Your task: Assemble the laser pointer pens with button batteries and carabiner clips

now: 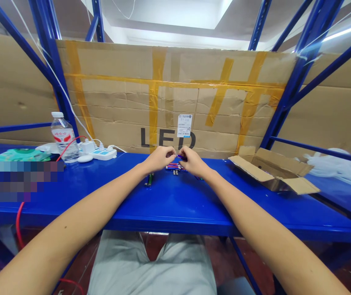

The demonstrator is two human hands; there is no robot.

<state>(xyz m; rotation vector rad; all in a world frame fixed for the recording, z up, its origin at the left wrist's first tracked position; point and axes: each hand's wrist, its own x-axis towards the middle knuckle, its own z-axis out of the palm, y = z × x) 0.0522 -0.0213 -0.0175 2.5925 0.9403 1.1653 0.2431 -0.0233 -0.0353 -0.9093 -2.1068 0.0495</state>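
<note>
My right hand is closed around a slim purple tube-like piece, held just above the table. Facing it, my left hand has its fingertips pinched at the tube's left end; what they hold there is too small to make out. Beneath the hands lie several thin shiny red and purple tubes side by side. Small silver round pieces sit in front of them. By my left wrist is a bundle of dark and green tubes. Something small and colourful is partly hidden by my right wrist.
On the blue table, an open cardboard box stands at right. A water bottle, a power strip and a green packet are at left. A large taped cardboard sheet closes off the back. White tubing lies far right.
</note>
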